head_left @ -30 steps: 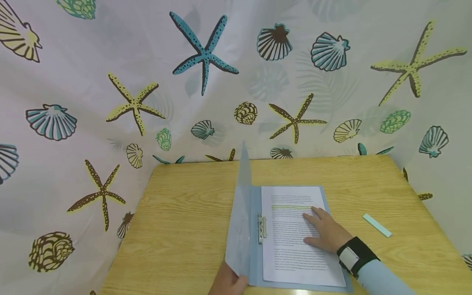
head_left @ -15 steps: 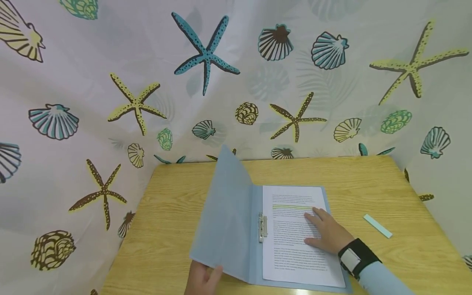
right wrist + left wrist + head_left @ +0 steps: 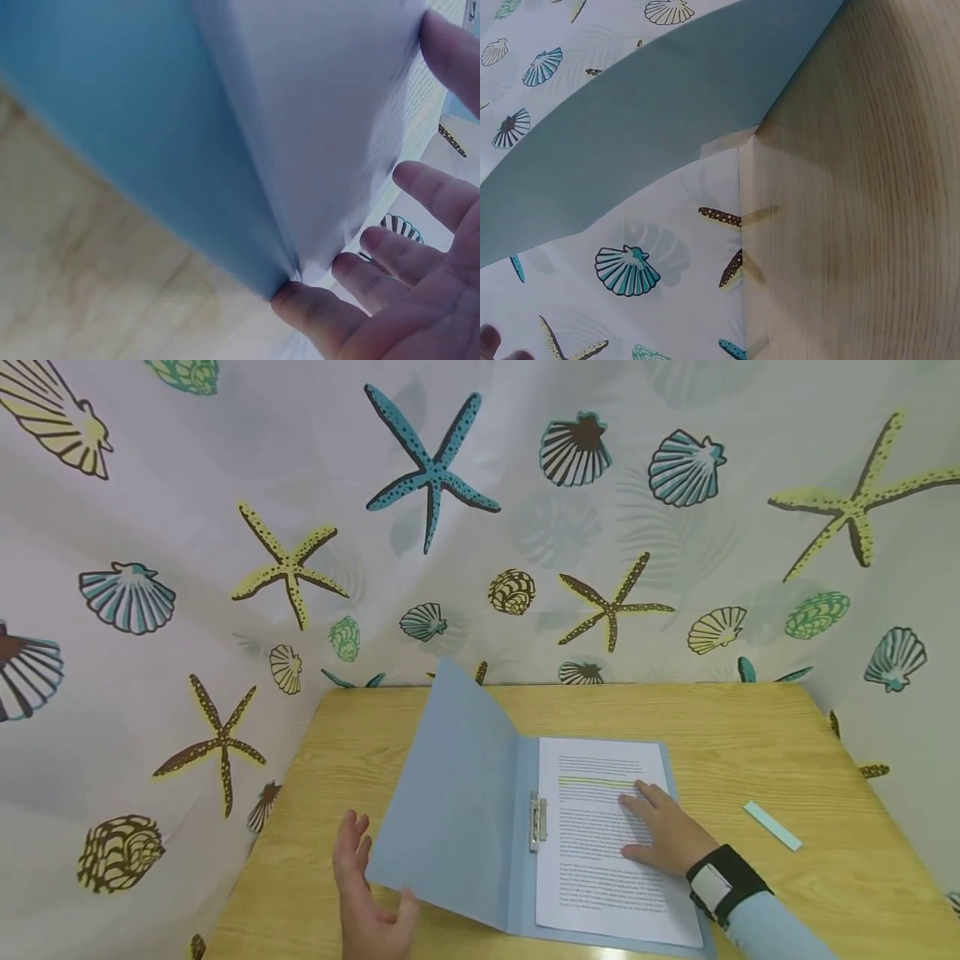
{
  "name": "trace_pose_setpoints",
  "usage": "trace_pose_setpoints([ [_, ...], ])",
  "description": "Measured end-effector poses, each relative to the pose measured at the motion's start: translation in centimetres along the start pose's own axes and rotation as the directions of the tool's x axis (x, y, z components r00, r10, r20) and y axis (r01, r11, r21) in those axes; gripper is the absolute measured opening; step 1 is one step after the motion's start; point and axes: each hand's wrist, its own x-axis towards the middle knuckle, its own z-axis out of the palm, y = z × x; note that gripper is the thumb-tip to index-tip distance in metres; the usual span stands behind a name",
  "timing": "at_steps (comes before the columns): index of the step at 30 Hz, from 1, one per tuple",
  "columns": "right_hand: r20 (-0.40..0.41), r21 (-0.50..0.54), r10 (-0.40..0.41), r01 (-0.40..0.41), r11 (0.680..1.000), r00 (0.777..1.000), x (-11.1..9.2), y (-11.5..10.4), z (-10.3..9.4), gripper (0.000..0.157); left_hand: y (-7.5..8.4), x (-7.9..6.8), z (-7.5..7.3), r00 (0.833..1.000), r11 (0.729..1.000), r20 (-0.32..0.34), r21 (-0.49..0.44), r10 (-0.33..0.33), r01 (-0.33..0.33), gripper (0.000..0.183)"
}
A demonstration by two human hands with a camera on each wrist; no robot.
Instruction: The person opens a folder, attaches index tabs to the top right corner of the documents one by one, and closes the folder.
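Observation:
A light-blue folder lies opened out on the table, its front cover tilted up to the left. Near the cover's lower outer corner is my left hand, fingers apart and the thumb close to the bottom edge; whether it touches the cover I cannot tell. In the left wrist view only fingertips show at the lower left. My right hand rests with spread fingers on the printed paper; the right wrist view shows its fingertips along the sheet's edge. A metal clip sits at the paper's left edge.
A pale-blue strip lies on the wooden table to the right of the folder. Behind and at the sides hangs a curtain printed with starfish and shells. A black wristband is on the right wrist.
The folder's cover has swung leftward from nearly upright to a lean. My left hand, which gripped its lower edge, has let go and spread its fingers. The right hand stays on the paper.

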Motion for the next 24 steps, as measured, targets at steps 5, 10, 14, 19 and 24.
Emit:
trace_pose_setpoints([
  [5,0.005,0.007,0.001,-0.001,1.0,1.0,0.0,-0.1,0.1,0.077,-2.8,-1.2,0.4,0.996,0.969,-0.03,0.232,0.088,-0.079,0.078],
  [10,0.005,0.017,-0.006,0.006,1.0,1.0,0.0,-0.2,0.3,0.075,-4.6,-2.5,1.0,0.997,0.875,-0.047,0.483,0.056,-0.026,0.061],
  [14,-0.004,0.028,-0.017,0.017,0.999,1.0,-0.2,-0.2,0.6,0.073,-4.8,-3.0,1.1,0.998,0.784,-0.07,0.62,0.01,0.036,0.054],
  [19,-0.011,0.023,-0.017,0.017,1.0,1.0,-0.3,-0.3,1.0,0.073,-5.4,-3.6,1.0,0.996,0.728,0.045,0.685,-0.074,0.023,0.051],
  [24,0.001,0.019,0.0,0.0,1.0,1.0,-0.4,-0.5,1.1,0.072,-6.2,-3.8,2.1,0.918,0.757,0.364,0.641,-0.156,-0.125,0.049],
])
